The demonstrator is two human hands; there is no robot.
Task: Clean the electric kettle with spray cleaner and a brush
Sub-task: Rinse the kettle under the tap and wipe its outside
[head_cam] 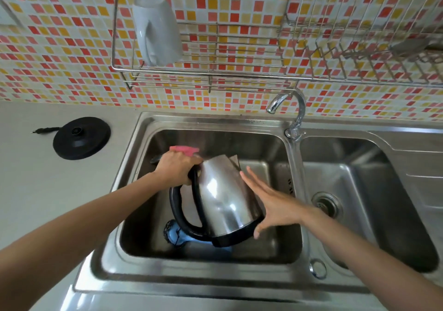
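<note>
— Gripping what, on the left?

— Curling the left grip (176, 167) tight round the top of the black handle (182, 212) and carrying the kettle (225, 195) by it, probably taking the whole weight there.

— And on the right?

— Pressing the right grip (273, 205), wide open with fingers straight and holding nothing, flat against the steel wall at about 4 o'clock of the body. Steadying rather than lifting, by the look of it.

— Holding the kettle where?

— Hanging it over the left basin (215, 140), seemingly clear of the bottom, tilting it with the spout toward 1 o'clock and the black foot toward 6. Likely letting drips fall into the sink and turning the steel side up for scrubbing.

— Seeing a brush or spray anywhere?

— Spotting no spray bottle. Noticing something blue with a dark edge (178, 235) lying in the basin below the handle at 7 o'clock, possibly the brush, too blurred for telling. Glimpsing a pink pad (185, 149) just beyond the left knuckles at 12 o'clock, without telling whether held or resting.

— Leaving the power base (81, 138) where?

— Out on the table (36, 179) at 10 o'clock, well apart from the sink, plug lying loose, presumably sparing it the wet.
</note>
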